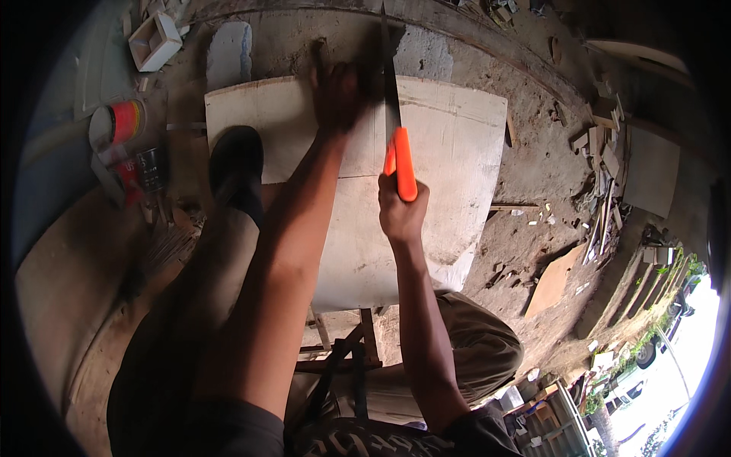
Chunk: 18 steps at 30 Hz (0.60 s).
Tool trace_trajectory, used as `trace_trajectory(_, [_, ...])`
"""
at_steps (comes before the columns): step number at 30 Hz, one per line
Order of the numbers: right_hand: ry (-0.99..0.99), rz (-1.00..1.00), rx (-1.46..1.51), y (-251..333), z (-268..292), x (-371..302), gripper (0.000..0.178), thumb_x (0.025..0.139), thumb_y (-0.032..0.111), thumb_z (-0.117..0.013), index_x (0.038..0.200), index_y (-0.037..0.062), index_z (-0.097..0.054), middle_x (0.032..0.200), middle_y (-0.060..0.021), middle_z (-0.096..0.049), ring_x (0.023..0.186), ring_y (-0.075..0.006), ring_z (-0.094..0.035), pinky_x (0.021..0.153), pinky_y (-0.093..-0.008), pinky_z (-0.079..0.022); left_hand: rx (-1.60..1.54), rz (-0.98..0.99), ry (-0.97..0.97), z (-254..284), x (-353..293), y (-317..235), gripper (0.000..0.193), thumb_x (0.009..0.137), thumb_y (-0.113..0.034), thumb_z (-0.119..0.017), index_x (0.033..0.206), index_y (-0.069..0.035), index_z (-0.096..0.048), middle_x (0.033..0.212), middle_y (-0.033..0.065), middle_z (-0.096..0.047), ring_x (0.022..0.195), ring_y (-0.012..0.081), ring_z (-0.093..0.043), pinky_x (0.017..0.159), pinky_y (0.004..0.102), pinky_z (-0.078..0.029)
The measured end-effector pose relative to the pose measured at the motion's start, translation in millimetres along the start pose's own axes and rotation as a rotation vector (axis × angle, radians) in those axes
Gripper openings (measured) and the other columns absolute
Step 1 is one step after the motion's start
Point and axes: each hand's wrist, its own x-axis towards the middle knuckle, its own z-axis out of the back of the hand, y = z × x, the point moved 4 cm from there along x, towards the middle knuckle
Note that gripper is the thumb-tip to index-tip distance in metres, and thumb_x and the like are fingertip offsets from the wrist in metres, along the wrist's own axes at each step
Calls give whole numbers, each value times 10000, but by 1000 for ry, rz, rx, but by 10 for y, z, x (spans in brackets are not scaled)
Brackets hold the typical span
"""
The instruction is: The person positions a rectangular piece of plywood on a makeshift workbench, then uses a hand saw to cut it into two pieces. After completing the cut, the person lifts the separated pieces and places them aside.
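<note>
A pale wooden board (449,152) lies in front of me, with a line running across its left half. My right hand (402,209) is wrapped round the orange handle (404,164) of a handsaw (392,91). The saw's dark blade points away from me, over the board's far edge. My left hand (335,99) lies flat at that far edge, left of the blade, fingers stretched past it; shadow partly hides them. A dark shoe (236,164) on my left foot rests on the board's left side.
At the left stand several cans (126,122), and a small open wooden box (154,42) sits at the far left. Wood scraps (601,152) litter the ground on the right, near a thin brown sheet (554,280). A wooden frame (368,335) shows below the board.
</note>
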Motion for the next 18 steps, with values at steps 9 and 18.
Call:
trace_trajectory(9, [-24, -14, -105, -339, 576, -1392, 241, 816, 35, -574, 607, 24, -456, 517, -17, -444, 480, -95, -426, 443, -300, -332, -42, 60, -35, -21, -67, -82, 201, 968, -285, -544, 902, -138, -664, 917, 40, -692, 938, 238, -626, 983, 503, -371])
trace_trajectory(18, [-26, -244, 147, 66, 147, 343, 289, 843, 83, -534, 588, 42, -405, 536, 38, -389, 517, -43, -345, 444, -277, -277, -71, 57, 132, -76, -73, -106, 255, 916, -351, -553, 1010, -132, -642, 1003, 44, -661, 1050, 223, -597, 1056, 502, -321])
